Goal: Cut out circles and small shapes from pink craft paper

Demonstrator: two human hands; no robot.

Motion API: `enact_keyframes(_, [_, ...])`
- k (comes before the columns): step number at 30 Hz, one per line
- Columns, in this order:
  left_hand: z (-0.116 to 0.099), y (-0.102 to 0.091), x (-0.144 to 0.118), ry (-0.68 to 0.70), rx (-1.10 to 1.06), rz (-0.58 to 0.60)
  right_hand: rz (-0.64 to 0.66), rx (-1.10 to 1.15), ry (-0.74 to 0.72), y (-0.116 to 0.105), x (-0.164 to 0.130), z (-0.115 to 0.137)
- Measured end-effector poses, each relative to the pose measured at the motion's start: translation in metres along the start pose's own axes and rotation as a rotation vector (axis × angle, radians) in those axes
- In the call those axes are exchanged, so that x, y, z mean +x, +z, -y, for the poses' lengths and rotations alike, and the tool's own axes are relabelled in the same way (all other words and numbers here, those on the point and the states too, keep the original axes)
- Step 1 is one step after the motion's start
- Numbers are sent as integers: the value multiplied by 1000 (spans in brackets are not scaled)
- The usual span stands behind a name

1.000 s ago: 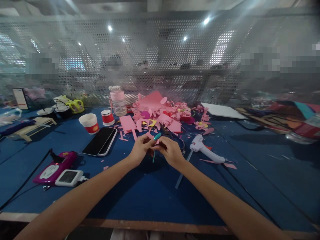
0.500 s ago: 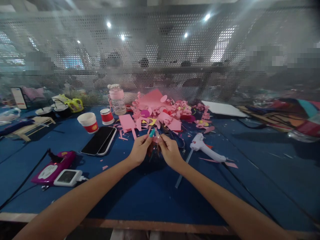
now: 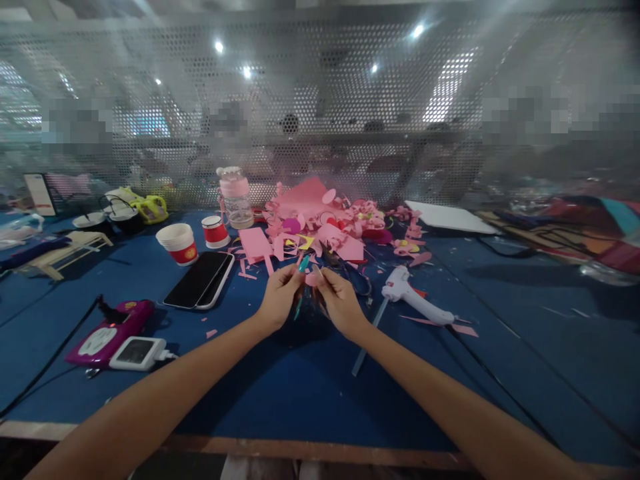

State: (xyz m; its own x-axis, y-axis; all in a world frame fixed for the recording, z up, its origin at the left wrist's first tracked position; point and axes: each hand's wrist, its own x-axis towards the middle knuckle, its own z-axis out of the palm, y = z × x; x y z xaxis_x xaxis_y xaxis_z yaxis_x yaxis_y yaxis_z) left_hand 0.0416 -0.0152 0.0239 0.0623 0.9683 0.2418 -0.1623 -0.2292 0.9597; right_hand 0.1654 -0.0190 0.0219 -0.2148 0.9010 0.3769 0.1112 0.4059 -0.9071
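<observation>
pinching together over the blue table [image 3: 310, 393], the left hand [image 3: 278, 300] and the right hand [image 3: 338, 301] are closed on small things. a thin teal stick [image 3: 301, 267] is held in the left fingers, with its tip poking up above the pinch and a bit of it seen below. a small pink paper bit [image 3: 313, 279] is nipped between the two hands, at the right fingertips. whether the right hand also touches the stick cannot be told.

since a second ago the hands have been lifted a little and moved a little farther away, toward the pink paper pile [image 3: 325, 223]. the stick was leaning to the right and is now stood more upright. the pinch has been kept shut the whole time. it looks as if the paper bit is being worked around the stick, but this is only a guess.

the stick is thin, smooth and shiny, like plastic. the paper is flat, soft and light, and the pile just past the pinch is full of curls, strips and round shapes. a white glue gun [image 3: 413, 299] is lying to the right of the pinch, hard and smooth. two phones [image 3: 200, 280] are lying to the left, flat and glossy. farther left a paper cup [image 3: 177, 244] is standing, round with a red band. the table top looks like soft blue cloth.
</observation>
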Motion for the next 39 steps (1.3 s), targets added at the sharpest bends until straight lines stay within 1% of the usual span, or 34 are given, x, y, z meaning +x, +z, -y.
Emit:
enact_keyframes(3, [0, 1, 0, 8, -19, 11, -7, 70, 47, 2, 0, -1])
enact_keyframes(7, [1, 1, 0, 16, -49, 15, -37, 81, 58, 4, 0, 2])
enact_keyframes(13, [1, 0, 2, 17, -32, 12, -17, 118, 91, 5, 1, 5])
enact_keyframes(16, [0, -1, 3, 15, -49, 52, 19, 173, 133, 5, 2, 3])
enact_keyframes(21, [3, 0, 3, -15, -101, 140, 41, 203, 122, 3, 4, 0])
enact_keyframes(23, [4, 0, 1, -21, -110, 153, 44, 240, 171, 3, 5, -1])
enact_keyframes(27, [4, 2, -2, -34, -123, 155, 73, 333, 316, 6, 5, -4])
enact_keyframes(32, [5, 3, -3, -66, -173, 211, 84, 418, 354, 6, 6, -8])
enact_keyframes(35, [9, 2, -1, -81, -218, 193, 82, 453, 387, 5, 6, -7])
enact_keyframes(37, [10, 1, 1, -98, -243, 159, 56, 498, 411, 6, 5, -5])
enact_keyframes(39, [11, 1, 3, -106, -231, 113, 22, 525, 400, 7, 5, -3])
